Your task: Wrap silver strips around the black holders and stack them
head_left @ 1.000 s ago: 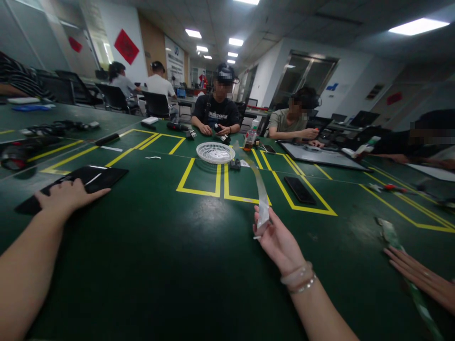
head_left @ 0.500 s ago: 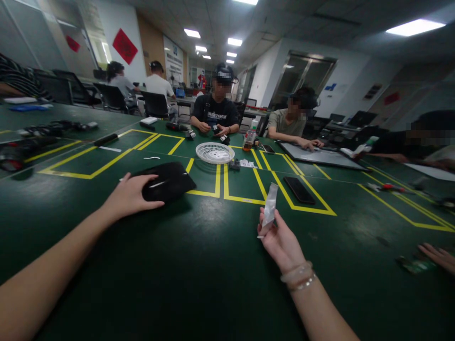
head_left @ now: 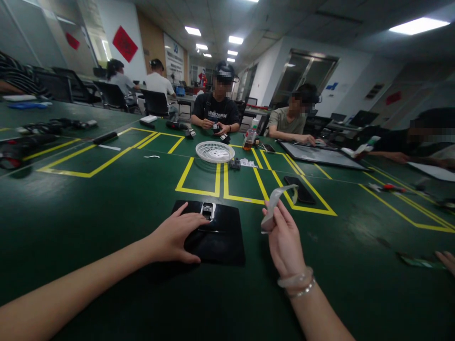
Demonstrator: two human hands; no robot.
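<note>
The left hand (head_left: pixel 174 239) is clamped over the left end of a black panel (head_left: pixel 223 239), thumb on the near side, fingers across the top; the panel extends rightward from that hand, short of the right hand (head_left: pixel 284 237). Whether it lies fully flat on the table (head_left: pixel 227 303) cannot be told. The right hand pinches a translucent strip (head_left: pixel 274 200) between thumb and fingers. Risks, as judged: the one-ended hold could let the panel pivot or slip; the loose strip could fold on itself or snag. The panel's long axis appears to run from the left hand toward the right; its bright fitting (head_left: pixel 208 209) sits at the far edge, beside the left fingertips. The strip rises from the right fingertips, its free end curling rightward.
</note>
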